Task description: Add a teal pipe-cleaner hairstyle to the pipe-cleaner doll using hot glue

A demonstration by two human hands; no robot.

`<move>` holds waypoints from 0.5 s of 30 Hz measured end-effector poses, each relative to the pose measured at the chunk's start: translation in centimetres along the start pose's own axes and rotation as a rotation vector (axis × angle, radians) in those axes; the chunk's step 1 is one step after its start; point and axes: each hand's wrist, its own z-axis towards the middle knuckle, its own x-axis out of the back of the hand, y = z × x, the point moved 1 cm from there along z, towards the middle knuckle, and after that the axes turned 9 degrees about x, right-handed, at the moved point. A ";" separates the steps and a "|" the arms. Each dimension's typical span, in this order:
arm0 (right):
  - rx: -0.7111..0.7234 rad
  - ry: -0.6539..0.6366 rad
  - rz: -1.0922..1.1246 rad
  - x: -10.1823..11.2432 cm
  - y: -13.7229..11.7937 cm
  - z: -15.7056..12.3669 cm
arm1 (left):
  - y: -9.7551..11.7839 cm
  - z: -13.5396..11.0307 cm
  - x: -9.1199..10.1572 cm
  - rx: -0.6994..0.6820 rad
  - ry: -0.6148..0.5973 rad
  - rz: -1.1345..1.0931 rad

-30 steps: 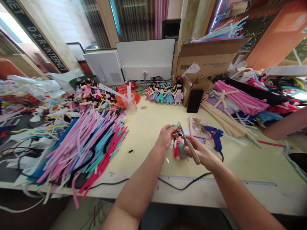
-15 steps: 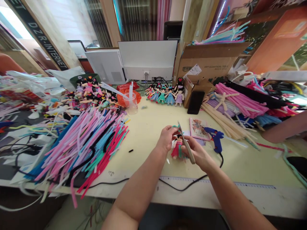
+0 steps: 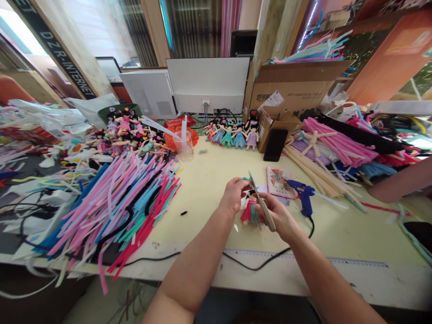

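Note:
My left hand is closed in a pinch on a small teal pipe cleaner piece. Scissors with beige handles are gripped in my right hand, their blades pointing up and away against the teal piece. Just below both hands lies a small doll with black hair and a red and teal skirt, partly covered by my fingers. A small white sliver rests on the table near the doll.
A blue glue gun with a black cord and a picture card lie to the right. Many coloured pipe cleaners cover the left side. Finished dolls stand behind, near a phone. A ruler runs along the front edge.
The scissor blades look slightly closer together at the teal piece. Both hands stay in nearly the same place.

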 end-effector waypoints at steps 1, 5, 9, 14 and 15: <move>-0.002 0.006 0.003 0.0 0.0 0.0 | 0.0 0.0 0.0 0.000 -0.001 0.002; -0.009 0.027 0.034 0.1 0.2 0.0 | 0.0 0.1 0.1 0.002 -0.005 0.007; -0.022 0.026 0.062 0.2 0.4 0.1 | 0.1 0.1 0.0 0.007 -0.007 0.027; -0.059 0.030 0.053 0.5 0.3 0.1 | 0.1 0.0 0.0 0.011 -0.006 0.031; -0.058 0.032 0.049 0.6 0.3 0.1 | 0.1 0.1 0.0 0.011 -0.006 0.033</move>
